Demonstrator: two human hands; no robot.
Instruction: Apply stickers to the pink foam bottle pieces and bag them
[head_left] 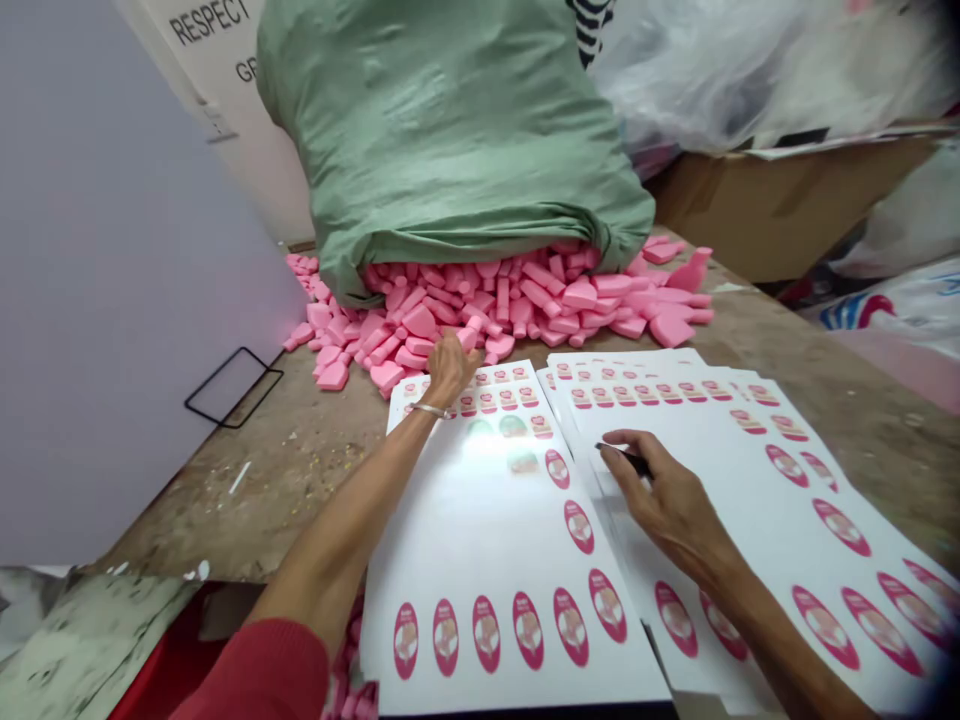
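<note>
My left hand (454, 368) is at the front edge of a heap of small pink plastic bottles (525, 300). Its fingers close around one pink bottle (469, 334), and they are partly hidden behind the hand. Below that arm lies a white sticker sheet (465, 520) with rows of pink-and-white labels, some spots near the top showing peeled, shiny patches. In a pinch grip, my right hand (667, 490) holds a slim black tool (636, 463) with a pointed tip; its exact kind is unclear. That hand hovers over a second stack of sticker sheets (720, 470).
A large green cloth sack (465, 130) lies mouth-forward, spilling the bottles onto the worn brown table (292, 470). On the left are a pale wall panel (112, 250) and a black wire frame (234, 388). A cardboard box (787, 200) and plastic bags (712, 70) stand behind, right.
</note>
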